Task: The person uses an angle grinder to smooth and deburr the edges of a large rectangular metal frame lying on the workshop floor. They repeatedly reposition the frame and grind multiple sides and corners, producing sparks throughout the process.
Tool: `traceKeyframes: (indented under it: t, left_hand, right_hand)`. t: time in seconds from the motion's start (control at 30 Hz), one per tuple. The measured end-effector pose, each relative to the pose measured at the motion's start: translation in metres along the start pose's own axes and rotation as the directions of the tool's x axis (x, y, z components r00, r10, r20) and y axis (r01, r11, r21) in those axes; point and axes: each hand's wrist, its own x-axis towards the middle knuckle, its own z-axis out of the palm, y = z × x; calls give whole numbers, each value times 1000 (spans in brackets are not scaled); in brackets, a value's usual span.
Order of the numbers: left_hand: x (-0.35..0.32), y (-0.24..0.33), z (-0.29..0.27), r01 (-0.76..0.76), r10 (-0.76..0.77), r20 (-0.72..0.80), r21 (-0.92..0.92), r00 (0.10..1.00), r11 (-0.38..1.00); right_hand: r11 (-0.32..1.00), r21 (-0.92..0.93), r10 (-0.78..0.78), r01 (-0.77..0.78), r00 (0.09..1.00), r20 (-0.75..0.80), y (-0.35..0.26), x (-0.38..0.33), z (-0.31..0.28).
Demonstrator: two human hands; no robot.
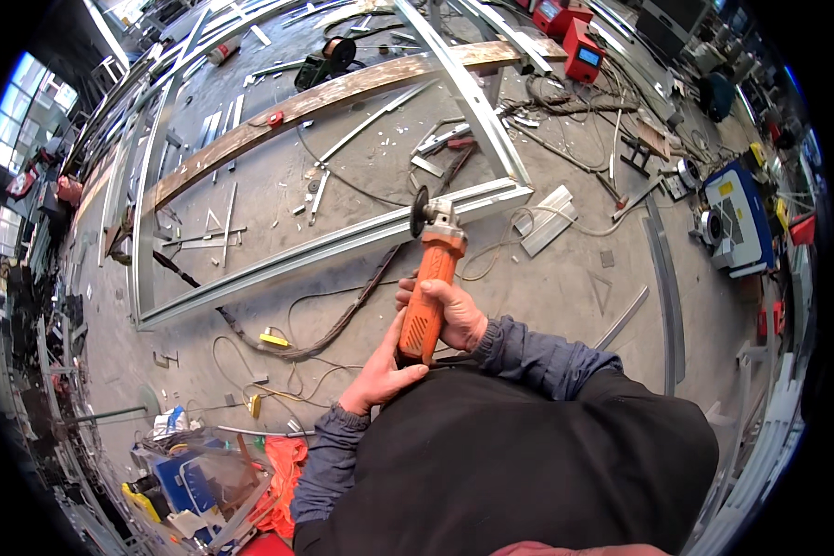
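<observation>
Gripping orange angle grinder [439,262], right hand [461,316] around body, left hand [380,372] cupping its rear

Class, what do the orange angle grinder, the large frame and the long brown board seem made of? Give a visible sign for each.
Angle grinder: body probably hard plastic, with orange colouring and moulded-looking slots; its head looks metallic, grey and shiny.
Frame: metal, steel or possibly aluminium; silvery with bright highlights.
Board: apparently wood, worn finish; patchy brown and pale.
</observation>
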Motion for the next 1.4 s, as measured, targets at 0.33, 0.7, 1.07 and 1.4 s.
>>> traceKeyframes:
  t: [0.33,0.7,1.07,1.4]
  left_hand:
    - [-32,69,-103,-82,91,36,-198,995,977]
    - [-47,83,-231,-58,43,-320,-38,946,998]
    - [-102,118,-327,-217,-55,-728,-274,683,937]
    - [-227,120,-473,-379,-71,-742,-419,666,825]
  right_hand:
    - [991,-128,16,-28,995,-94,33,71,112]
    - [878,-420,203,-228,974,-105,93,215,214]
    - [741,-572,513,-352,846,144,201,305,302]
    - [687,-584,571,-431,818,67,387,392,410]
